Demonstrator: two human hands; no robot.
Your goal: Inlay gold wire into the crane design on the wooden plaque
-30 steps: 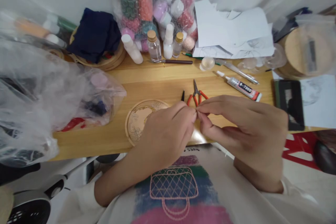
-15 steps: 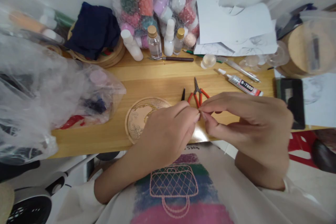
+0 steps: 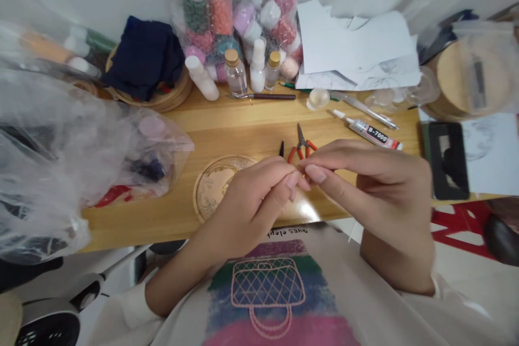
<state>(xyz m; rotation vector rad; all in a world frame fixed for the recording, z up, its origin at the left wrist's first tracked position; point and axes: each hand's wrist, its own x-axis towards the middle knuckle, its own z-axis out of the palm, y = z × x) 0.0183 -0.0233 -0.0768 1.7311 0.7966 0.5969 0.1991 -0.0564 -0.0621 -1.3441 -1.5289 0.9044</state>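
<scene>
Above the table's front edge, my right hand [image 3: 377, 194] pinches thumb and forefinger together on a tiny gold-coloured piece [image 3: 304, 175], whose kind is too small to tell. My left hand [image 3: 259, 200] meets it there, fingers curled and thumb pressed against them; what lies inside is hidden. Just beyond the fingertips lie pliers with orange handles [image 3: 302, 143]. Close by is a black pointed tip [image 3: 281, 148], the rest of it covered by my left hand. A round wooden plate [image 3: 208, 186] with engraved line patterns sits partly under my left hand.
A glue tube [image 3: 367, 130], a dark-handled tool [image 3: 271, 97] and a small clear cup [image 3: 319, 98] lie farther back. Small bottles [image 3: 236, 73] stand before bagged jars. Plastic bags [image 3: 81, 157] crowd the left; a black case [image 3: 449, 159] lies right, papers [image 3: 352, 48] behind.
My left thumb has come into sight against the fingers, and a gold glint now shows between the fingertips. My right hand has shifted slightly left. The whole view has moved a little.
</scene>
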